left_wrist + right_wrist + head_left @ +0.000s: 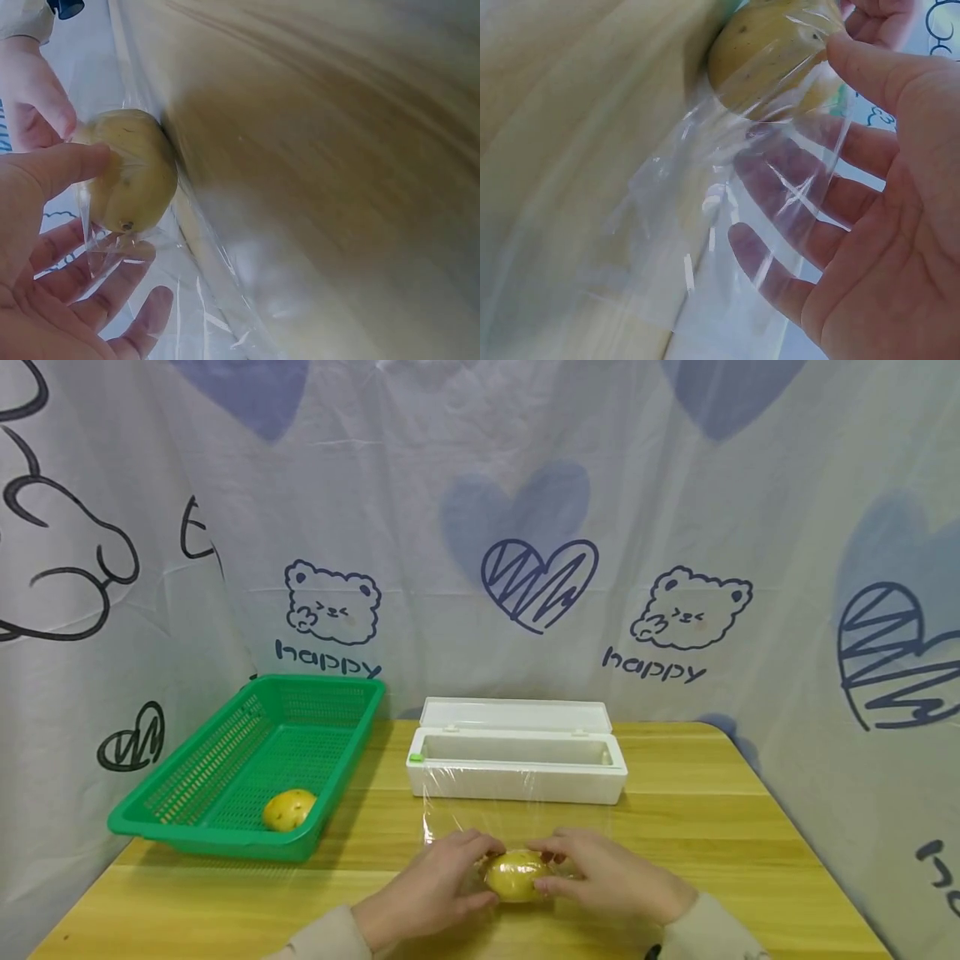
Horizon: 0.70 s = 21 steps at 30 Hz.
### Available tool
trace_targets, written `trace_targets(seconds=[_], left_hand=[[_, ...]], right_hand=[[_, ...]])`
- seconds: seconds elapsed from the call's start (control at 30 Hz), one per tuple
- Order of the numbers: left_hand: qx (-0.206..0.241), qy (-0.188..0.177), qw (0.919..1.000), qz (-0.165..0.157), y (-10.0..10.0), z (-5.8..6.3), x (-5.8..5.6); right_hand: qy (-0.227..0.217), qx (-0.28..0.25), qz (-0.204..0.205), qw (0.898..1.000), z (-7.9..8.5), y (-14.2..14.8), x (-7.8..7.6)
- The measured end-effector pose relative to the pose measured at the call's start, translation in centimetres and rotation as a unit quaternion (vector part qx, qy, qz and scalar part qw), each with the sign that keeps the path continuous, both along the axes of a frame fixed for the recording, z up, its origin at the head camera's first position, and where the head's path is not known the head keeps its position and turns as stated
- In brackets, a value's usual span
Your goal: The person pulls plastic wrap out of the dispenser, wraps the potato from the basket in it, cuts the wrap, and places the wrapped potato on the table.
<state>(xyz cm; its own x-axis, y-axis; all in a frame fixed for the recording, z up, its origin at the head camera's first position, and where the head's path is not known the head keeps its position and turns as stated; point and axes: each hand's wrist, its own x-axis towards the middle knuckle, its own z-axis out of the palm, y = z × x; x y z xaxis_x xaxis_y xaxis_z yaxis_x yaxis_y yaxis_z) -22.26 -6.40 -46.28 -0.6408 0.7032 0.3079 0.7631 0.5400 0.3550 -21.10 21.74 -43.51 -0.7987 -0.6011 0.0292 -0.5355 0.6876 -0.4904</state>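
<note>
A yellow potato (517, 878) lies near the front of the table, with clear plastic wrap (705, 195) over its surface. My left hand (431, 889) holds the potato from the left, its thumb on the skin side and its other fingers spread behind the film. From the right, my right hand (611, 877) grips the wrapped potato between thumb and index finger; its remaining fingers show through the loose film in the right wrist view. The wrap runs back from the potato to a white dispenser box (517, 785), whose lid is raised.
At the left stands a green plastic basket (225, 846), with a second potato (288, 811) in its near right corner. A bright green piece (416, 758) sits at the dispenser's left end. Behind the wooden table (697, 827) hangs a printed curtain (420, 527).
</note>
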Motion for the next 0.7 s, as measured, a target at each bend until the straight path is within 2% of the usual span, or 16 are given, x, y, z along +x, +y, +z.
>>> trace_targets(seconds=[0.1,0.23,0.43,0.5,0.7], left_hand=[[0.008,-0.017,0.9998,-0.004,-0.1,0.0,-0.3],[0.006,-0.033,0.9994,-0.004,-0.1,0.0,-0.7],[0.008,-0.06,0.9981,-0.011,-0.1,0.3,-1.3],[0.01,-0.072,0.9973,-0.012,-0.2,0.4,-1.4],[0.013,-0.099,0.995,-0.011,-0.2,0.5,-1.9]], right_hand=[[0.019,0.006,-0.015,1.0,0.3,0.1,0.2],[0.082,0.006,-0.024,0.996,0.7,0.1,0.6],[0.16,-0.015,0.0,0.987,0.6,-0.5,1.2],[0.169,-0.013,0.002,0.986,0.3,-0.6,1.4],[0.149,-0.001,-0.015,0.989,-0.5,-0.8,1.5]])
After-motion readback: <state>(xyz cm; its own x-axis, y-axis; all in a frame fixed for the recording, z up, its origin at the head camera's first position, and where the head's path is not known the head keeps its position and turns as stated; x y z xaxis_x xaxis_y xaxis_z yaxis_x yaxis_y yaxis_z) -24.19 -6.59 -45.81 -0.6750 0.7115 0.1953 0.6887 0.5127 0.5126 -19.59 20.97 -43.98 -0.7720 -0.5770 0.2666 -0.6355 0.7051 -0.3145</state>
